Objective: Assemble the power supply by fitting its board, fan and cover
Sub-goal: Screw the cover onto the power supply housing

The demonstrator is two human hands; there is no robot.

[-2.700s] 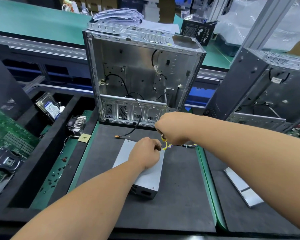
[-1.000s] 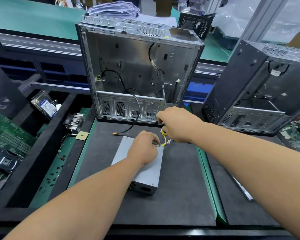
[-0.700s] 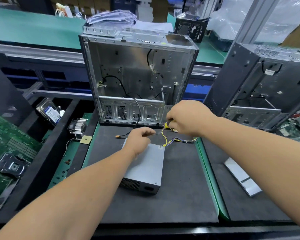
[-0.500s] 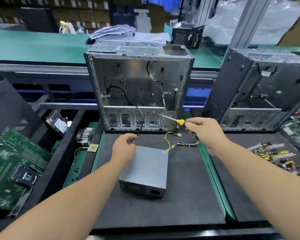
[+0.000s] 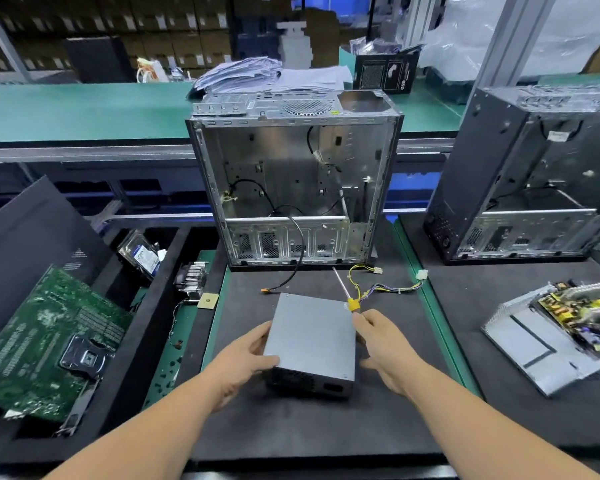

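Sheet-steel power supply (image 5: 312, 336) near the counter's (image 5: 326, 431) front edge looks rigid, weighty and smooth, best clasped by opposite sides (left hand (image 5: 245, 362) grips one; right hand (image 5: 383, 344) pinches a screwdriver (image 5: 347, 292)).

There is one view only, from the camera on my head, looking forward and down over my own forearms at the bench. It is wide-angle, so straight edges bow toward the frame's borders. My left hand (image 5: 246, 355) and right hand (image 5: 383, 344) sit low in the middle, close to the lens, either side of the grey power supply (image 5: 312, 341). The open computer case (image 5: 291, 181) stands farther off, facing me at centre. A green motherboard (image 5: 45, 341) fills the left edge, and a second case (image 5: 534, 174) the right. Beyond lies a green conveyor (image 5: 84, 109) and stacked boxes, far away and blurred.
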